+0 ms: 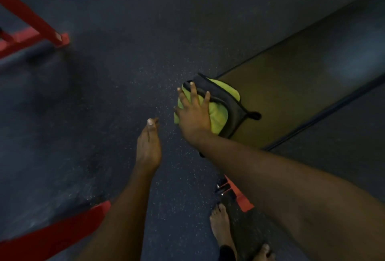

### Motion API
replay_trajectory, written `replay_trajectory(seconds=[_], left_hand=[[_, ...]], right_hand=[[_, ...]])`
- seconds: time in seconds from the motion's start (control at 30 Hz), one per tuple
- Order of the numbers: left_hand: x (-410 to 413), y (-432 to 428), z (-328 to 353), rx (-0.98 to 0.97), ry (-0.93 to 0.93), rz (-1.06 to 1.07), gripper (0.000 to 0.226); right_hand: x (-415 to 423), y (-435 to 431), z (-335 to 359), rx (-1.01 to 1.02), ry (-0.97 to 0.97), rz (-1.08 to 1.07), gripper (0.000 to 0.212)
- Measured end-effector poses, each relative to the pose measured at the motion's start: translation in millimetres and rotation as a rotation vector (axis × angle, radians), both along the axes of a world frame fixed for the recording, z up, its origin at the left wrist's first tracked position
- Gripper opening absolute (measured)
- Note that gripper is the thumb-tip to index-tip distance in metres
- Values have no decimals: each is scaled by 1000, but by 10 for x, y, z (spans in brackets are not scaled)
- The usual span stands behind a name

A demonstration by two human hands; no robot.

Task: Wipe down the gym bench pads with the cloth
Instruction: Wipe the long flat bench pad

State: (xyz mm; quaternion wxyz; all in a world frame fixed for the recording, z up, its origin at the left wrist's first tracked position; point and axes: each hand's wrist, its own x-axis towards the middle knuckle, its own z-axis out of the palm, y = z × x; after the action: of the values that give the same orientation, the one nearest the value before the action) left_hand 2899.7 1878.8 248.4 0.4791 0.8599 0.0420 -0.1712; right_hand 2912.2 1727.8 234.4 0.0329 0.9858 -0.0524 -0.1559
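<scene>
Now, right hand point(192, 115) flat on cloth point(219, 116).

Count log, single head view.

- Hands: 2. These are the left hand point(148, 146) and the right hand point(192, 114).
- Cloth point(218, 112): 1, yellow-green with a black edge.
- Worktop point(291, 85): 1, a long dark pad.
- Red frame pieces: 3. These are the upper-left piece point(31, 29), the lower-left piece point(52, 233) and the lower-centre piece point(241, 198).
- Bare feet point(221, 229): 2, at the bottom edge.
- Metal pegs point(218, 186) beside the lower-centre piece: 2 made out; blurred, so the count is uncertain.
</scene>
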Motion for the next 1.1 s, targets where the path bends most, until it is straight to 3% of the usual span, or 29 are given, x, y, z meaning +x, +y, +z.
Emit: replay_trajectory(seconds=[0.2, 0.4, 0.5, 0.6, 0.7, 0.73, 0.87, 0.97, 1.03, 1.1], left_hand=[[-174, 6, 68, -21, 93, -11, 91], [-147, -162, 177, -71, 53, -21, 96], [-107, -227, 279, -91, 33, -35, 95], [-101, -279, 598, -140, -5, -53, 76], [-135, -375, 1134, -132, -72, -154, 44], [-159, -410, 1334, -128, -91, -201, 44], [-193, -585, 2329, -126, -143, -456, 80], [-186, -729, 2983, -10, -221, -702, 91], [-153, -816, 3230, 67, -258, -783, 79], [-148, -878, 3521, 109, -323, -818, 47]], right_hand=[[-1125, -6, -119, -47, -17, 107, 62], [-768, -173, -20, 137, -103, -9, 71], [-726, -305, 132, 417, -267, -253, 67], [-660, -548, 570, 1052, -458, -509, 53], [-778, -734, 1216, 1484, -473, -644, 49], [-861, -766, 1453, 1568, -453, -684, 50], [-1133, -873, 2459, 1621, -518, -786, 35], [-1322, -916, 3102, 1703, -516, -702, 30], [-1391, -963, 3392, 1736, -527, -611, 34], [-1472, -1049, 3706, 1728, -571, -556, 28]])
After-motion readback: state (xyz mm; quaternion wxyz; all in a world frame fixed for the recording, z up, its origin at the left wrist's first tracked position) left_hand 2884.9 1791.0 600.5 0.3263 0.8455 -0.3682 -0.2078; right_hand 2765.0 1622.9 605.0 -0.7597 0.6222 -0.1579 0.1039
